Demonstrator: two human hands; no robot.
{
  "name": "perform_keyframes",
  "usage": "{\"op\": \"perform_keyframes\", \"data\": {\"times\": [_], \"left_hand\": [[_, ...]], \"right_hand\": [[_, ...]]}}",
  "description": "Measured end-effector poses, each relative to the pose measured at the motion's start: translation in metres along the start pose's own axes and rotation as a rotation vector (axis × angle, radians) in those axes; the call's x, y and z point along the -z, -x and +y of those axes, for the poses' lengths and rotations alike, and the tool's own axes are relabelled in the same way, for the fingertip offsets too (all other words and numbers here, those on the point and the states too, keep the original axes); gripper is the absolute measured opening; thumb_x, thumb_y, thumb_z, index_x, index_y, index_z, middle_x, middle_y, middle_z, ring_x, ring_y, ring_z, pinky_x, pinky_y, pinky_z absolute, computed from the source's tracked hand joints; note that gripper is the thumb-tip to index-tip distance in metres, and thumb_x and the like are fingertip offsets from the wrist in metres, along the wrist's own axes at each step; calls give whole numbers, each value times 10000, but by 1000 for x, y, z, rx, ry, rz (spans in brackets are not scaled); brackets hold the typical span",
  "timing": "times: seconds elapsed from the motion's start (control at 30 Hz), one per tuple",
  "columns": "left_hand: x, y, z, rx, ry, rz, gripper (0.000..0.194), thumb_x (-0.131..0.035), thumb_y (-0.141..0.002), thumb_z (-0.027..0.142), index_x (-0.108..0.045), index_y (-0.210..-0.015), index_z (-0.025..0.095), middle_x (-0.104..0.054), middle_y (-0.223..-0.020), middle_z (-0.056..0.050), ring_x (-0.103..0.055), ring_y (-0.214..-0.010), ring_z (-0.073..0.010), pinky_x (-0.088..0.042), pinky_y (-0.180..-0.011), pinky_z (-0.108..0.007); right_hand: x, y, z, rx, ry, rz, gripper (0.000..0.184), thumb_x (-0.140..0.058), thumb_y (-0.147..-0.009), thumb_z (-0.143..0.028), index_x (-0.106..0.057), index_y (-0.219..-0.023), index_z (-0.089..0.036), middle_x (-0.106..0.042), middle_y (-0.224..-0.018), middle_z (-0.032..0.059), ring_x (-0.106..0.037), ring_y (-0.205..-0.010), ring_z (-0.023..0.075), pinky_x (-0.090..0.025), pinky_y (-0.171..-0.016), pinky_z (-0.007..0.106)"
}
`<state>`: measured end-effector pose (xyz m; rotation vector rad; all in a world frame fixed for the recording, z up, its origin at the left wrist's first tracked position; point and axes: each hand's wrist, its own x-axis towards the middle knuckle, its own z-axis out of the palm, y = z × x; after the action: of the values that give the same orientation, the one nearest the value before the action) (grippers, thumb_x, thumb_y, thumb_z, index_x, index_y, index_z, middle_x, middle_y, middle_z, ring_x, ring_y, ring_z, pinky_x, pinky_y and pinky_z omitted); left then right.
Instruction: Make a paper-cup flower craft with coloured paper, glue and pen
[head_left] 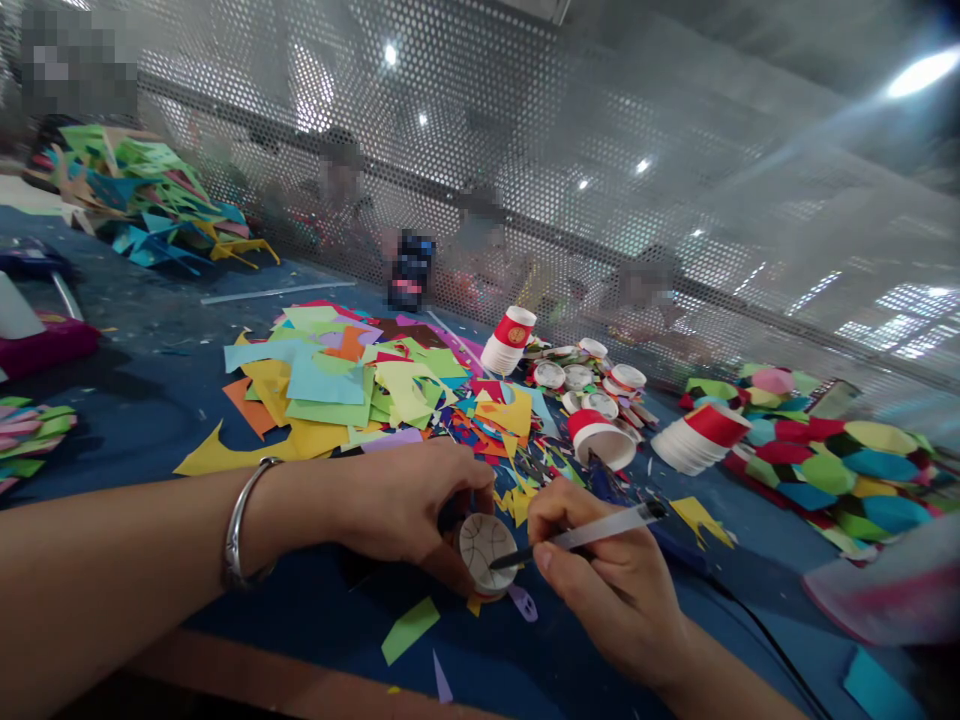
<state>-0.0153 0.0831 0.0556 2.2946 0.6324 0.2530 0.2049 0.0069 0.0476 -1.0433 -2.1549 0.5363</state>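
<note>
My left hand (420, 505), with a silver bangle at its wrist, is closed around the side of a small paper cup (480, 540). The cup's round white base faces up and carries dark curved lines. In my right hand (607, 585) is a pen (592, 532) with a clear barrel and a black end. Its tip touches the white base near the lower right, or hovers just over it. Beside the cup lies a purple paper scrap (524, 603), and a green scrap (410, 630) is nearer the table edge.
Coloured paper pieces (326, 375) are heaped behind my hands. Stacked red-and-white cups (508, 342), cut cup bases (578, 377) and another cup stack (701, 438) stand beyond. Colourful paper-covered pieces (832, 460) lie at right. A perforated metal screen (450, 120) borders the blue table (172, 390).
</note>
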Motion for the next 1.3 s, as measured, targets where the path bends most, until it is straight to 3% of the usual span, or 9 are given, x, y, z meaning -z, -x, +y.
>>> {"op": "perform_keyframes", "data": {"times": [0.53, 1.0, 1.3], "left_hand": [[0, 1, -1, 7, -3, 13, 476, -824, -657, 530, -690, -982, 209, -650, -906, -27, -546, -761, -172, -375, -619, -281], [1, 2, -1, 12, -22, 11, 492, -834, -650, 524, -700, -1008, 215, -660, -911, -29, -563, -775, -185, -388, -626, -293], [0, 2, 1, 38, 12, -2, 460, -828, -672, 516, -695, -995, 217, -663, -896, -14, -575, -751, -168, -393, -601, -273]], "right_hand": [[3, -1, 2, 136, 200, 37, 120, -453, -878, -123, -490, -815, -218, -480, -646, -53, -448, -529, 100, -347, -508, 253], [6, -3, -2, 141, 237, 52, 156, -435, -866, -98, -458, -774, -222, -423, -594, -67, -415, -487, 95, -304, -484, 265], [4, 1, -4, 145, 204, 189, 128, -489, -862, -101, -532, -804, -207, -510, -636, -45, -457, -515, 94, -355, -480, 241]]}}
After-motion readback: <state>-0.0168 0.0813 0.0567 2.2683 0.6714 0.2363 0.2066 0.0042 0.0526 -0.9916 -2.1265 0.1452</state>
